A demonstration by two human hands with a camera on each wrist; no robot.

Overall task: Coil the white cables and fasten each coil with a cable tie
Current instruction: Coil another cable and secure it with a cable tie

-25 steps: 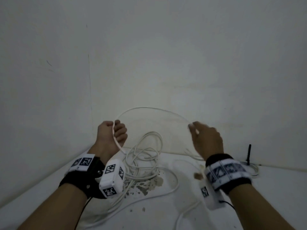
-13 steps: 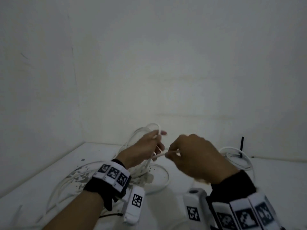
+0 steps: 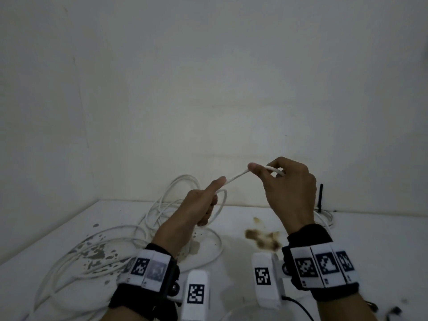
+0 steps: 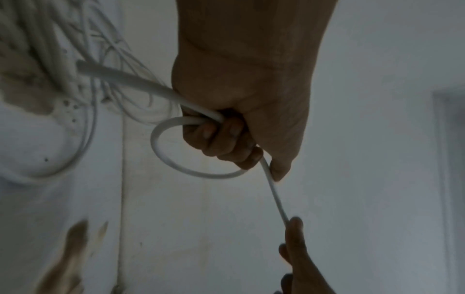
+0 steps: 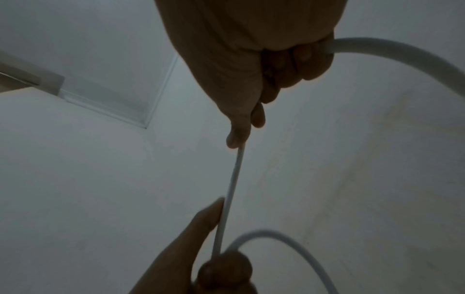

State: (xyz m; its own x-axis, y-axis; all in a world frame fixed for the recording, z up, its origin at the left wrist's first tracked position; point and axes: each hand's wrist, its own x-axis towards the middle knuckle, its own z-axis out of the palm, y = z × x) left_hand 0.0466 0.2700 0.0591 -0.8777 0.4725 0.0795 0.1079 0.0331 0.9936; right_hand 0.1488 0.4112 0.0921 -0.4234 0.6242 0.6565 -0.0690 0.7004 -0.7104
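A white cable (image 3: 236,180) runs taut between my two hands above the white table. My left hand (image 3: 203,205) grips it in curled fingers, thumb laid along it, with a small loop (image 4: 176,155) hanging below the fist. My right hand (image 3: 287,181) holds the same cable (image 5: 232,191) higher up, thumb and fingers closed round it; the cable curves out behind that fist (image 5: 402,51). Loose white cable (image 3: 97,256) lies tangled on the table at the left. A black cable tie (image 3: 320,198) stands upright at the back right, beside another white coil (image 3: 325,217).
Brown stains (image 3: 264,237) and dark specks (image 3: 97,251) mark the white table (image 3: 382,246). White walls meet in a corner at the back left. A thin black wire (image 3: 298,306) trails from the right wrist device.
The hands came together a second ago, then the right hand rose and drew away to the right, stretching a short straight length of cable between them.
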